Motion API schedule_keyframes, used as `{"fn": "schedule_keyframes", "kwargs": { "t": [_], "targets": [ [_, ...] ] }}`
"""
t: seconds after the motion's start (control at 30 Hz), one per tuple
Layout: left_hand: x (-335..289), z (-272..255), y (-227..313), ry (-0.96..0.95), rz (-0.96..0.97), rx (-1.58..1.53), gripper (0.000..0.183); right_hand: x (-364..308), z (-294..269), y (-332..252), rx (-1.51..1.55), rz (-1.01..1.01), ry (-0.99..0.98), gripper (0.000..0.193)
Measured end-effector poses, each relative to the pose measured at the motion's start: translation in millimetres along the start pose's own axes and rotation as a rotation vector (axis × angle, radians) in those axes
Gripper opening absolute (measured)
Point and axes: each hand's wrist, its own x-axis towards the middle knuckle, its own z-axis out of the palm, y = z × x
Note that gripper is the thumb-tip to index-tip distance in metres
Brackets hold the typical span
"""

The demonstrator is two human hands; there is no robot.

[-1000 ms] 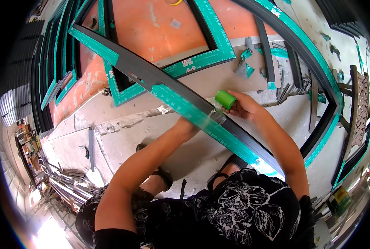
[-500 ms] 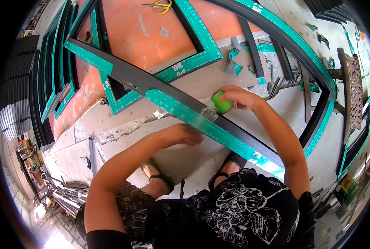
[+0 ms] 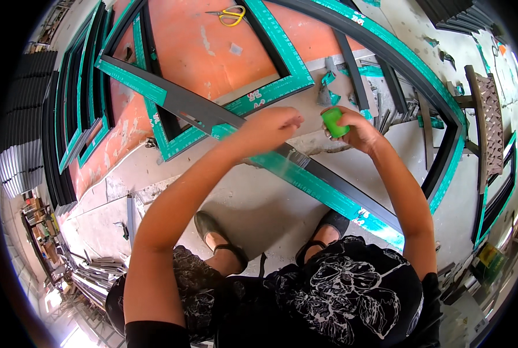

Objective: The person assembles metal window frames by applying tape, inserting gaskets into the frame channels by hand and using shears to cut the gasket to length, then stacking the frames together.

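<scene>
In my right hand (image 3: pixel 360 130) is a small bright green roll (image 3: pixel 335 122), likely tape, held above the far side of a dark grey metal bar (image 3: pixel 206 113). The bar belongs to a large frame with green printed protective film (image 3: pixel 305 185) along its near side, and it slants across in front of me. A patch of clear, shiny film (image 3: pixel 292 155) shows on the bar between my hands. My left hand (image 3: pixel 270 129) hovers over the bar, its fingers curled together and pointing toward the roll. Whatever they may pinch is too small to make out.
Yellow-handled scissors (image 3: pixel 233 15) lie on an orange board (image 3: pixel 206 55) beyond a second green-filmed frame (image 3: pixel 296 81). More frames (image 3: pixel 76 93) lean at the left. Loose metal strips (image 3: pixel 96 267) are piled at lower left. A brown bench (image 3: pixel 494 124) stands at right.
My left hand has risen from the near side of the bar to above it, closer to the roll. My right hand has shifted slightly right and away with the green roll.
</scene>
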Motion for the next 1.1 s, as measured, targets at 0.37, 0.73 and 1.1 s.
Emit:
{"fn": "schedule_keyframes", "kwargs": {
  "t": [0.37,0.73,1.1],
  "targets": [
    [28.0,46.7,0.7,-0.115,-0.101,-0.486,0.014,-21.2,37.8,-4.0,-0.229,-0.194,0.25,0.04],
    [6.6,32.2,20.8,-0.385,0.039,-0.081,0.01,-40.9,-58.5,-69.2,-1.192,-0.766,1.326,0.043],
    [-92.1,29.3,5.0,-0.276,0.637,0.729,0.031,-59.4,34.1,-32.4,0.217,-0.376,0.288,0.045]
  ]
}}
